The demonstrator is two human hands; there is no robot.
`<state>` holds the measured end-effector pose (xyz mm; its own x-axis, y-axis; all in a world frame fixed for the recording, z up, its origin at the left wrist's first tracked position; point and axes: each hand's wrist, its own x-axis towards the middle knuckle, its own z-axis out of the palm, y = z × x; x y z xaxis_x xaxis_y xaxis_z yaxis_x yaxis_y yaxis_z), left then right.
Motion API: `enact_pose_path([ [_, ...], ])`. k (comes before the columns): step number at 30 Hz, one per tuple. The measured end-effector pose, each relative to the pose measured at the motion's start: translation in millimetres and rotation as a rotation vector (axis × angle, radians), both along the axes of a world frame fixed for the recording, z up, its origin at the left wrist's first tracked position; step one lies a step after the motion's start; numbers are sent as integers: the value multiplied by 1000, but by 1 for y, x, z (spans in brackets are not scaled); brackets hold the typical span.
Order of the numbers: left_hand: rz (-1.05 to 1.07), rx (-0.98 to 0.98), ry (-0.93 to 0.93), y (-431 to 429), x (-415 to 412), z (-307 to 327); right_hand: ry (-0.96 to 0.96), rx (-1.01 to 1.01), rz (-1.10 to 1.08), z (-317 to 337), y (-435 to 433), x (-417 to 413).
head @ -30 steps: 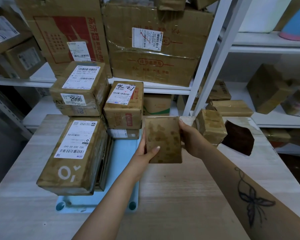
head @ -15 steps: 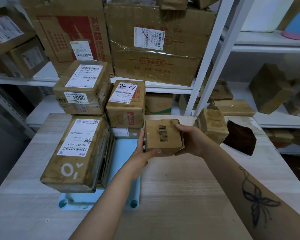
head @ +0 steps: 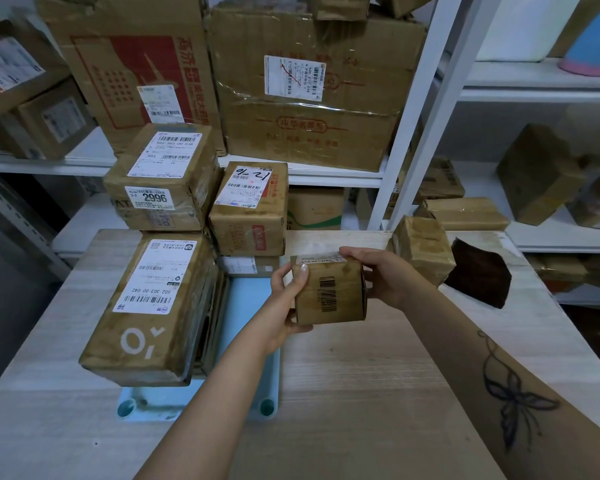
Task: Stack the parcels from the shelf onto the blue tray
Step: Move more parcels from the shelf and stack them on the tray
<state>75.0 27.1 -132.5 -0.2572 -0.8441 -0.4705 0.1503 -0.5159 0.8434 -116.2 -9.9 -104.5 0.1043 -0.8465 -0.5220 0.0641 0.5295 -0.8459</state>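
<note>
Two grips: left hand (head: 284, 308), right hand (head: 387, 277) clasp small brown taped cardboard parcel (head: 329, 294).
Bearing: bare strip of light-blue plastic tray (head: 247, 299) lies just left of parcel, left hand nearer.

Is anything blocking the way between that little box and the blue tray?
Nothing visible. Left hand and right hand hold the small parcel just right of the blue tray; its bare strip is free, stacked parcels fill its left side.

Bare right forearm (head: 440, 327), dark butterfly tattoo (head: 515, 401); bare left forearm (head: 215, 382); pale thumbnail (head: 304, 269).
</note>
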Motion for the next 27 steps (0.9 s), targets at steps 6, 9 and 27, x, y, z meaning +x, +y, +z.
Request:
enact_pose_path([
  [6,116,131,110,-1,-6,2,20,-20,19,5,0,1],
  [9,187,175,174,-4,-8,3,23,-20,16,7,-1,0],
  [27,107,28,343,-3,-10,5,-114,-23,91,6,5,-13],
])
